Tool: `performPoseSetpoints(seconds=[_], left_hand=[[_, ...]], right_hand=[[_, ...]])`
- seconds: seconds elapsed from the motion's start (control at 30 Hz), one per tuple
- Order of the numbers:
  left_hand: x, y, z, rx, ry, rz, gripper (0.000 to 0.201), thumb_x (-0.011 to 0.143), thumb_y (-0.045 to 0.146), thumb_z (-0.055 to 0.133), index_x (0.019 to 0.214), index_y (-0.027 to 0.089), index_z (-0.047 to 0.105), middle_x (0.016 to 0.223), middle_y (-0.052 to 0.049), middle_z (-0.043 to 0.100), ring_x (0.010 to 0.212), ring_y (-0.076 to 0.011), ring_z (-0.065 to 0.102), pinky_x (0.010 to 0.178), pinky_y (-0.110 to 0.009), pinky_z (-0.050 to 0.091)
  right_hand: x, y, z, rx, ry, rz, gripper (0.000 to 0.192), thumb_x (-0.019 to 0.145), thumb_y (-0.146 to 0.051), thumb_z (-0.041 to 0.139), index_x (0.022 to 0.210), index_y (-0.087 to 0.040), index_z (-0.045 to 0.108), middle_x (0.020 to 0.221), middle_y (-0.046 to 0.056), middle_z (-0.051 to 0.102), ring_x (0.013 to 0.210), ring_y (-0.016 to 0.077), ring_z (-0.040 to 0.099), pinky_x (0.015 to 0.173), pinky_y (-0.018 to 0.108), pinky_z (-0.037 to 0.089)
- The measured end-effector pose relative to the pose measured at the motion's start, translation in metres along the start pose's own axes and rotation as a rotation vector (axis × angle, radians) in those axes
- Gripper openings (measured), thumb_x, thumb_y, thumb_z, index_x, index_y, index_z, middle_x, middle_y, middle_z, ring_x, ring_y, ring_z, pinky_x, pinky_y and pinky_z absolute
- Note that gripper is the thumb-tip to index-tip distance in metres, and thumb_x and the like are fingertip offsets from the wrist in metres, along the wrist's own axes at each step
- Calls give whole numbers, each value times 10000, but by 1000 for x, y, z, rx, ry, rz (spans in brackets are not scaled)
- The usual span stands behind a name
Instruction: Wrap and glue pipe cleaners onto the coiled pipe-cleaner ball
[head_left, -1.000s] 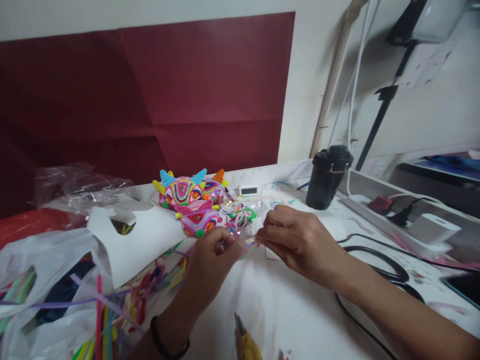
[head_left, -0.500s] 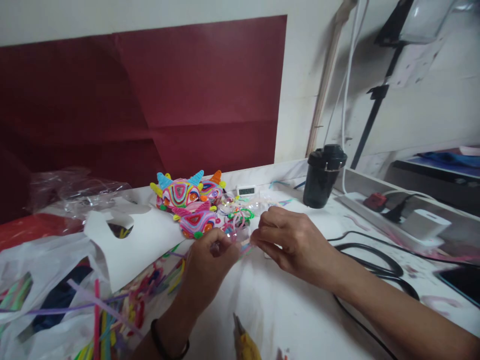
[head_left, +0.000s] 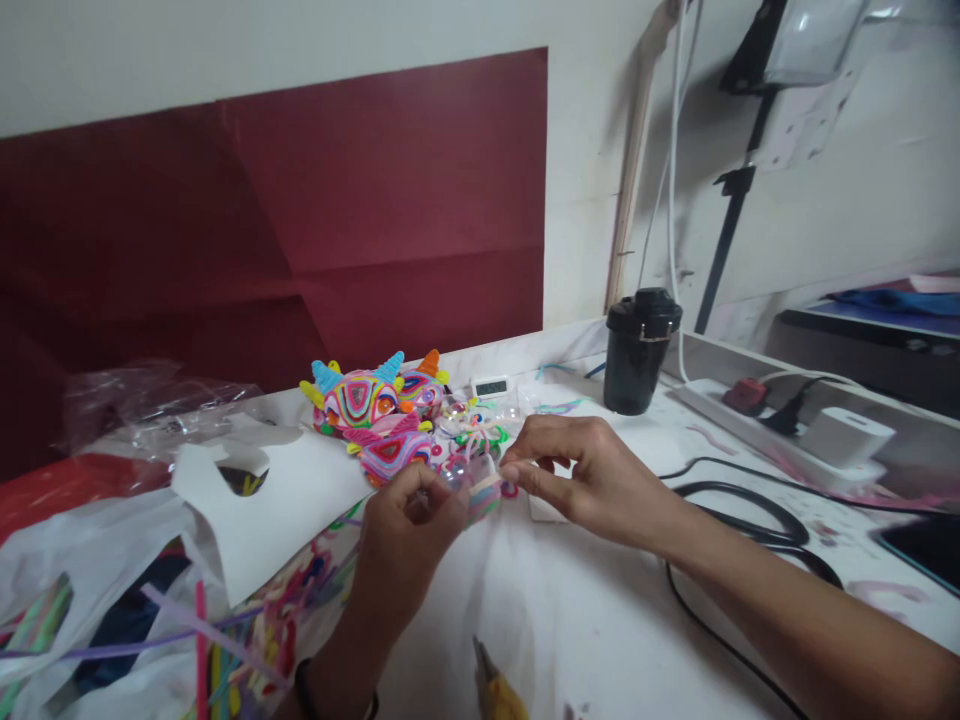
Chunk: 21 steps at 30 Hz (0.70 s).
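While both hands stayed mid-table, my left hand (head_left: 409, 520) and right hand (head_left: 577, 475) kept pinching the small striped, multicoloured pipe-cleaner piece (head_left: 482, 492), drawn closer together.

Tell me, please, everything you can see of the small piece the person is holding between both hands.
The small piece is a short bundle of pastel strips in pink, green and orange, seemingly inside a clear wrapper. It is held just above the white table, in front of the colourful figures. The left hand grips its near end; the right hand pinches the far end with thumb and forefinger. Its exact make is too blurred to tell.
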<state>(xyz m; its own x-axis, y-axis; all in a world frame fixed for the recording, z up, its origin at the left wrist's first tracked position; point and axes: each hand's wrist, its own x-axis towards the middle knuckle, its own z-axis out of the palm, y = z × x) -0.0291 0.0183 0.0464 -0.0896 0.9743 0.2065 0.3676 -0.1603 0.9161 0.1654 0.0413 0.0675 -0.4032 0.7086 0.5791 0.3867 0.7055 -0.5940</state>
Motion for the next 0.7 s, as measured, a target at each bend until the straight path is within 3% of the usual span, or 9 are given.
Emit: performPoseSetpoints(seconds=[0.4,0.53,0.7], left_hand=[[-1,2,2,-159,82,27,232,629,292,694,545,185,505,495,60,435,473,-84,370,439,-192,292],[1,0,-1,-185,48,28,225,615,281,706,533,184,521,539,34,522,506,-105,452,461,-200,348],[1,0,1,-297,75,23,240,604,271,729,534,177,519,516,53,493,500,-86,417,471,-182,329]], right_hand=[[2,6,7,130,9,170,117,765,-133,640,667,-157,700,669,1,628,567,93,498,523,208,362],[2,9,10,201,21,195,142,769,-189,645,636,-154,677,640,-10,592,537,82,472,501,203,346],[2,15,15,364,24,288,137,732,-245,665,629,-155,660,601,-22,562,508,79,443,465,199,319]])
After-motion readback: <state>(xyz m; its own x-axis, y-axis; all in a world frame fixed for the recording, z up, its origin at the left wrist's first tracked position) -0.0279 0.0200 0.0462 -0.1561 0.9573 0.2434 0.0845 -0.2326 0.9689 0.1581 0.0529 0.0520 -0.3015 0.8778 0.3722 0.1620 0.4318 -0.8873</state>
